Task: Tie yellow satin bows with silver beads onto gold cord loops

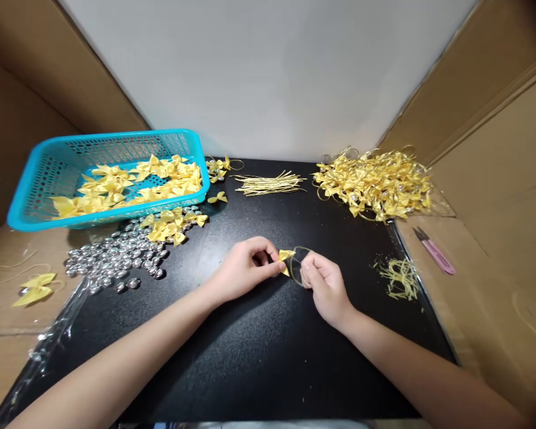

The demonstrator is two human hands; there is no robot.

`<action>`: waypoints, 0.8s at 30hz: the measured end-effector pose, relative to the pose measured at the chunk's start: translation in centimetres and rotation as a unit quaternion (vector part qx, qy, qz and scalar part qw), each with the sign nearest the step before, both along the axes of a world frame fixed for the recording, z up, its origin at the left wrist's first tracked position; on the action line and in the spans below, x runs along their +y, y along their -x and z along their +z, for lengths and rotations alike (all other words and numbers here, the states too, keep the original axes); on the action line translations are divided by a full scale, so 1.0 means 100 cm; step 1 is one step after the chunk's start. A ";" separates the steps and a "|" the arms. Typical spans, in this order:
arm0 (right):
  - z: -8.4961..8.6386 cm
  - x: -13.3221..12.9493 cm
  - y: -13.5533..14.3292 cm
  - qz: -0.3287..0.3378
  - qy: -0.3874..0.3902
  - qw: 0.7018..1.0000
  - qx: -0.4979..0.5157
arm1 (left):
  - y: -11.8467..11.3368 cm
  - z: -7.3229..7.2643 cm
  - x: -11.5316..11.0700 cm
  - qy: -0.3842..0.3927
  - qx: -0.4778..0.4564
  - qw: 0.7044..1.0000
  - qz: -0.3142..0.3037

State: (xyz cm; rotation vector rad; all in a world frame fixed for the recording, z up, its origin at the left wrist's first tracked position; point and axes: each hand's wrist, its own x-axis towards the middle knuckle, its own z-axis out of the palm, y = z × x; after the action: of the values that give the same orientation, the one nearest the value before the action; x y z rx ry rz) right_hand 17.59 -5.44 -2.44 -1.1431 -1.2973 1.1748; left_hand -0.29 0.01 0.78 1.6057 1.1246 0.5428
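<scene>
Near the middle of the black table, my left hand (250,266) pinches a yellow ribbon bow (286,256) between thumb and fingertips. A loop of gold cord (293,271) runs from the bow to my right hand (324,283), whose closed fingers grip it. The two hands are a short way apart, with the loop between them. The cord's ends are hidden in my right fingers. Behind the hands lies a bundle of straight gold cords (270,183).
A turquoise basket (105,213) of yellow bows stands back left, with silver beads (116,256) and loose bows (172,225) before it. At right are a pile of corded bows (375,182), cord scraps (402,279) and a pink-handled cutter (435,253). Cardboard walls (500,155) flank the table.
</scene>
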 end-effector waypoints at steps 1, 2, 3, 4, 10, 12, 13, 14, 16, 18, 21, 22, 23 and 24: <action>0.002 0.000 0.000 -0.008 -0.016 1.000 -0.020 | -0.004 -0.004 -0.005 0.043 -0.058 0.997 0.021; 0.004 0.000 0.000 -0.014 -0.029 0.999 -0.042 | -0.007 -0.007 -0.009 0.085 -0.109 0.990 0.042; 0.007 0.000 0.000 -0.016 -0.041 0.997 -0.062 | -0.010 -0.010 -0.013 0.119 -0.157 0.979 0.058; 0.009 0.001 0.000 -0.016 -0.050 0.996 -0.076 | -0.012 -0.012 -0.016 0.144 -0.199 0.967 0.070; 0.015 0.003 0.002 -0.005 -0.066 0.992 -0.109 | -0.014 -0.016 -0.020 0.178 -0.281 0.940 0.070; 0.014 0.003 0.003 -0.004 -0.064 0.992 -0.112 | -0.012 -0.017 -0.020 0.181 -0.290 0.937 0.075; 0.014 0.003 0.002 -0.006 -0.065 0.991 -0.113 | -0.012 -0.018 -0.020 0.184 -0.295 0.934 0.078; 0.014 0.003 0.002 -0.009 -0.066 0.991 -0.113 | -0.011 -0.018 -0.020 0.188 -0.301 0.932 0.080; 0.014 0.003 0.001 -0.012 -0.066 0.991 -0.113 | -0.010 -0.019 -0.020 0.196 -0.311 0.927 0.079; 0.014 0.003 0.000 -0.001 -0.060 0.992 -0.108 | -0.008 -0.019 -0.019 0.202 -0.323 0.922 0.065; 0.013 0.003 -0.003 0.037 -0.050 0.993 -0.097 | -0.005 -0.020 -0.016 0.232 -0.345 0.909 0.020; 0.013 0.003 -0.004 0.048 -0.047 0.993 -0.094 | -0.005 -0.020 -0.016 0.249 -0.355 0.901 0.010; 0.013 0.003 -0.004 0.056 -0.044 0.993 -0.091 | -0.004 -0.020 -0.015 0.268 -0.363 0.892 0.004; 0.013 0.003 -0.005 0.062 -0.041 0.993 -0.088 | -0.004 -0.019 -0.015 0.287 -0.371 0.883 0.000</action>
State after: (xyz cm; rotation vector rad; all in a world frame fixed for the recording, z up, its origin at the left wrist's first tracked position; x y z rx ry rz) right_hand 18.04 -5.10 -1.18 -1.1392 -1.5570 1.1172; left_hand 0.13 -1.51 -1.15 0.7593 0.6059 0.6678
